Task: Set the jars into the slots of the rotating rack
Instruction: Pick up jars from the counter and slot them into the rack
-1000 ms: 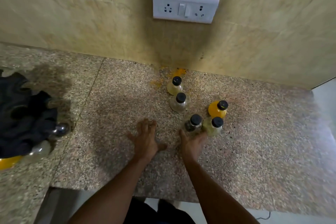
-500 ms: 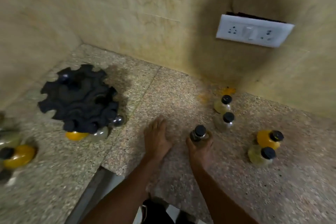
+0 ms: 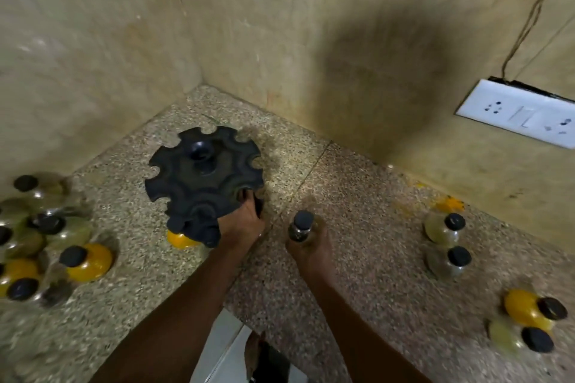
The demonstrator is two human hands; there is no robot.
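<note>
The black rotating rack (image 3: 203, 176) stands in the corner of the granite counter, its rim cut with round slots. A yellow jar (image 3: 180, 241) hangs under its near edge. My left hand (image 3: 244, 221) touches the rack's near right rim, fingers reaching into a slot there. My right hand (image 3: 311, 247) grips a clear black-capped jar (image 3: 300, 227) just right of the rack, upright above the counter.
Several black-capped jars (image 3: 46, 236), some yellow, cluster at the left edge. Two pale jars (image 3: 445, 242) and a yellow and a pale jar (image 3: 529, 326) stand at the right. A white socket plate (image 3: 519, 113) is on the right wall. The counter's front edge (image 3: 230, 301) lies between my arms.
My view swung left. My right hand carried the jar leftwards toward the rack. My left hand left the counter and reached the rack's rim.
</note>
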